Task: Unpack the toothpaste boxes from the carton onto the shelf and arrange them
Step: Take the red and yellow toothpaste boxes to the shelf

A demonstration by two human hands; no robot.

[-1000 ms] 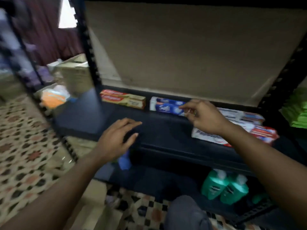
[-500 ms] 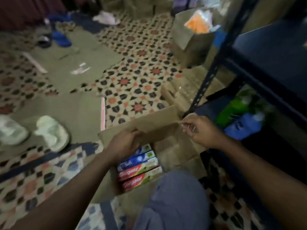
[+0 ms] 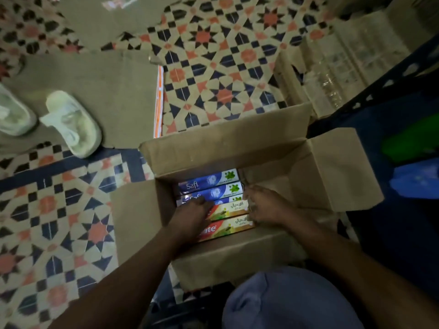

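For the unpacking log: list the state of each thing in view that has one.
carton: open, flaps folded outward, partly filled.
blue Safi boxes: lying flat in the carton, far side.
red boxes: lying flat in the carton, near side.
left hand: in the carton, on the boxes' left part; grip unclear.
right hand: in the carton, at the boxes' right ends; grip unclear.
slippers: unworn, on the flattened cardboard.

blue toothpaste boxes [image 3: 209, 181]: 3 | red toothpaste boxes [image 3: 228, 227]: 2 | carton [image 3: 213, 148]: 1 | slippers [image 3: 73, 124]: 2
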